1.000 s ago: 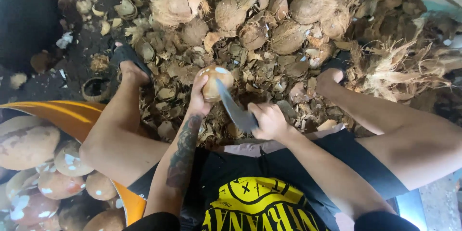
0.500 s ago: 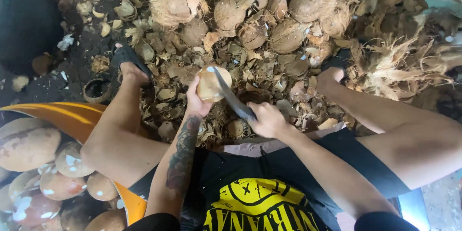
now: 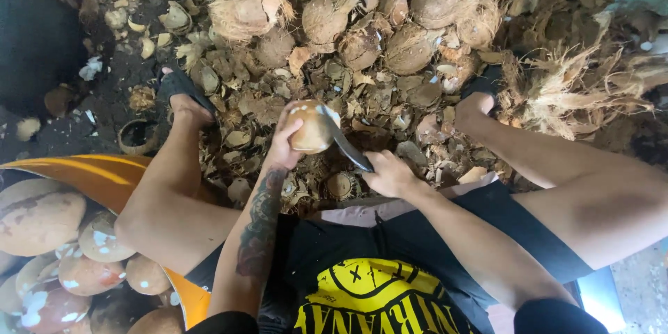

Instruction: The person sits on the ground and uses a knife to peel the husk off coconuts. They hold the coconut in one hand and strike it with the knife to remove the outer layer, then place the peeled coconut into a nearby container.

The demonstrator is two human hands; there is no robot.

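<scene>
Left hand: grip closed around a peeled coconut, held above the husk-littered ground between the knees. Right hand: grip closed on a knife, blade touching the coconut's right side. Orange basin of peeled coconuts at left.

This was a rough coconut-shelling yard, worked on bare ground. Dark dirt lay thick with broken shell chips, and unpeeled coconuts were heaped along its far edge beside torn husk fibre. At the near left corner an orange tub held peeled nuts. The person sat low, sandalled feet among the litter.
</scene>
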